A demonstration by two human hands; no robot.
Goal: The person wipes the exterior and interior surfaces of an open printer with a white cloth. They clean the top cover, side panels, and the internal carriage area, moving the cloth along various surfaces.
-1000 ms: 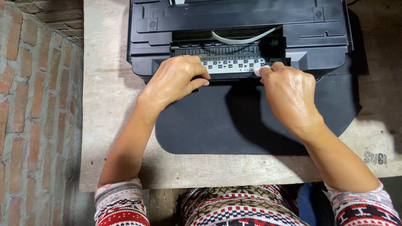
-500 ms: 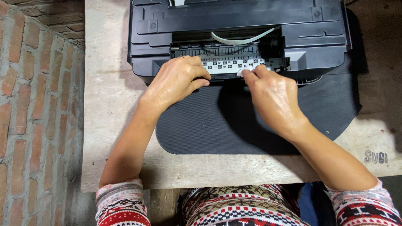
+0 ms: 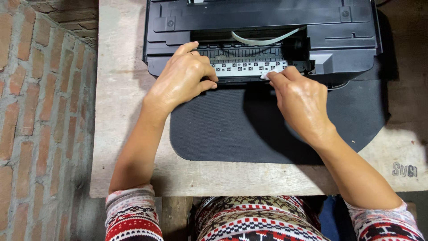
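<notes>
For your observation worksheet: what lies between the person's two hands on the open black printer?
In the head view, between the left hand and right hand lies a white strip with small black squares, along the black printer's front opening.

A pale, worn wooden counter beside a brick wall — a dark mat lies on it, and a black printer sits on the mat's far part.

printer on mat, mat on table
</notes>
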